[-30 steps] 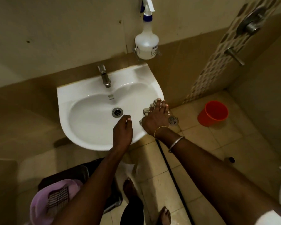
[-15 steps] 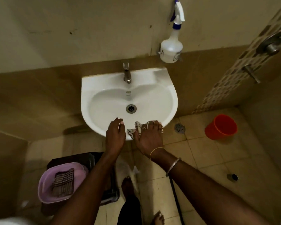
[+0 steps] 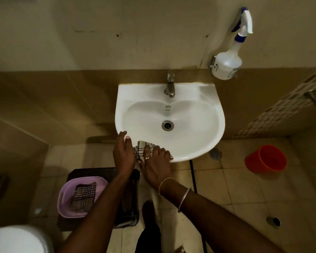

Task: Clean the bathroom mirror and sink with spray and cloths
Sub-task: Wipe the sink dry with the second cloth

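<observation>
Your spread right hand (image 3: pixel 156 167) is pressing the cloth (image 3: pixel 141 146) on the sink (image 3: pixel 216 114) rim, with your left hand (image 3: pixel 122 154) resting loose beside it. The purple basin (image 3: pixel 66 189) is holding a second cloth (image 3: pixel 83 197).

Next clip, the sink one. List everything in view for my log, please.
sink: one, white, on wall, centre
tap: one, metal, sink's back edge
spray bottle: one, white with blue collar, wall holder, upper right
wiping cloth: one, pale checked, sink's front rim
spare cloth: one, dark checked, in basin
basin: one, lilac, on stool
stool: one, dark, lower left
bucket: one, red, floor right
floor drain: one, metal, floor
left hand: at sink's front-left rim, holds nothing
right hand: presses wiping cloth
</observation>
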The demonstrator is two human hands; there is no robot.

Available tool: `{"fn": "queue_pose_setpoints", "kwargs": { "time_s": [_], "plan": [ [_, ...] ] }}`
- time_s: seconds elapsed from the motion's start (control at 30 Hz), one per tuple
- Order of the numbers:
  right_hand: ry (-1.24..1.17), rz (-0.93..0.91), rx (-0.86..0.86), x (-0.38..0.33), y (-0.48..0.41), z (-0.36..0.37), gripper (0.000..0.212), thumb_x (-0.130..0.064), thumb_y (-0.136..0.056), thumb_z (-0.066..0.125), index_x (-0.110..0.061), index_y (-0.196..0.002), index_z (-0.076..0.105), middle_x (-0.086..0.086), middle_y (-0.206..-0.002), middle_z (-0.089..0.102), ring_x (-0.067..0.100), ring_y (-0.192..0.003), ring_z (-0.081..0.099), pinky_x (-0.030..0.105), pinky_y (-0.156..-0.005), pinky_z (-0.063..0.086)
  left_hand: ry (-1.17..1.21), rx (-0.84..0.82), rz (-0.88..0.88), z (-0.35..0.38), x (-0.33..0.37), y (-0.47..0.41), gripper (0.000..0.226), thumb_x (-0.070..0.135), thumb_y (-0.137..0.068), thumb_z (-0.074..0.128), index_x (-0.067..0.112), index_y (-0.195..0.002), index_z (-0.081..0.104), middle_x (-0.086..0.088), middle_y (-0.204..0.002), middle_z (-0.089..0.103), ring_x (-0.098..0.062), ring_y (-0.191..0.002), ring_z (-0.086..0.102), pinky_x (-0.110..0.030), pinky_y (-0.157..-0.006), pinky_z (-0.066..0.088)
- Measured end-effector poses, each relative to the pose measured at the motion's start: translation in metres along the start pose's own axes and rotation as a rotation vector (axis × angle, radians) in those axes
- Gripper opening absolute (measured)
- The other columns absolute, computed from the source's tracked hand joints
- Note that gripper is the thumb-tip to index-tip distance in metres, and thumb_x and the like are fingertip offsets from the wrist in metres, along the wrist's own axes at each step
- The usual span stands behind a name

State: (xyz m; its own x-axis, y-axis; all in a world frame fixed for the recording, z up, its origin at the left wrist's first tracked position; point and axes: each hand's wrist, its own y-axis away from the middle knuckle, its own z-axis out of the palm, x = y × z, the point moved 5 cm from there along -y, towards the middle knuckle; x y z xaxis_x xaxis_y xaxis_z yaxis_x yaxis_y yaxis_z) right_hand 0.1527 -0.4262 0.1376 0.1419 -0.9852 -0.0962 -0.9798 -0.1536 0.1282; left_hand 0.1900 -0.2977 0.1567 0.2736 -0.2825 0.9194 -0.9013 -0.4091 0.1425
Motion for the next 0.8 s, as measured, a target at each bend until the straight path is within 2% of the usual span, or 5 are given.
{"fn": "queue_pose_setpoints", "kwargs": {
  "time_s": [0.2,0.37,0.5,0.67,0.8],
  "plan": [
    [-0.087,-0.075,-0.065,-0.054,-0.049,0.01,0.072,-0.04,-0.103,0.043,-0.006,-0.16,0.016,0.042,-0.154,0.029,0.061,-0.136,0.037,0.066,-0.112,0.033,0.141,0.104,-0.134,-0.029,0.0,-0.022,0.037,0.032,-0.11,0.045,0.016,-0.137,0.064,0.005,-0.129,0.065,-0.012,-0.118,0.058,-0.007,-0.091,0.042],
    [-0.18,-0.137,-0.092,-0.086,-0.099,0.006,0.071,-0.035,-0.107,0.034,-0.01,-0.162,-0.004,0.038,-0.163,-0.004,0.059,-0.15,0.001,0.065,-0.122,0.007,0.154,0.159,-0.225,-0.049,-0.017,-0.055,0.043,0.035,-0.11,0.042,0.013,-0.142,0.06,-0.007,-0.142,0.062,-0.02,-0.13,0.055,-0.024,-0.103,0.037],
    [-0.296,-0.072,-0.051,-0.1,-0.137,0.003,0.075,-0.038,-0.106,0.037,-0.012,-0.163,-0.004,0.036,-0.163,-0.013,0.055,-0.151,-0.008,0.062,-0.125,0.005,0.208,0.125,-0.322,-0.054,-0.033,-0.083,0.045,0.038,-0.11,0.042,0.012,-0.142,0.059,-0.008,-0.143,0.06,-0.026,-0.136,0.052,-0.031,-0.111,0.037],
    [-0.345,0.008,0.008,-0.105,-0.184,-0.004,0.077,-0.048,-0.106,0.029,-0.01,-0.162,-0.007,0.035,-0.162,-0.021,0.049,-0.152,-0.019,0.058,-0.126,-0.001,0.386,-0.031,-0.404,-0.04,-0.03,-0.112,0.034,0.035,-0.111,0.04,0.019,-0.119,0.068,0.006,-0.107,0.071,-0.019,-0.113,0.065,-0.041,-0.106,0.049],
    [-0.341,0.053,0.037,-0.101,-0.219,-0.011,0.077,-0.05,-0.106,0.028,-0.009,-0.162,-0.006,0.034,-0.162,-0.022,0.049,-0.152,-0.021,0.057,-0.126,-0.004,0.363,-0.092,-0.382,-0.026,-0.023,-0.142,0.039,0.04,-0.108,0.045,0.016,-0.129,0.068,-0.004,-0.124,0.072,-0.019,-0.118,0.067,-0.043,-0.111,0.048]
  ]
}}
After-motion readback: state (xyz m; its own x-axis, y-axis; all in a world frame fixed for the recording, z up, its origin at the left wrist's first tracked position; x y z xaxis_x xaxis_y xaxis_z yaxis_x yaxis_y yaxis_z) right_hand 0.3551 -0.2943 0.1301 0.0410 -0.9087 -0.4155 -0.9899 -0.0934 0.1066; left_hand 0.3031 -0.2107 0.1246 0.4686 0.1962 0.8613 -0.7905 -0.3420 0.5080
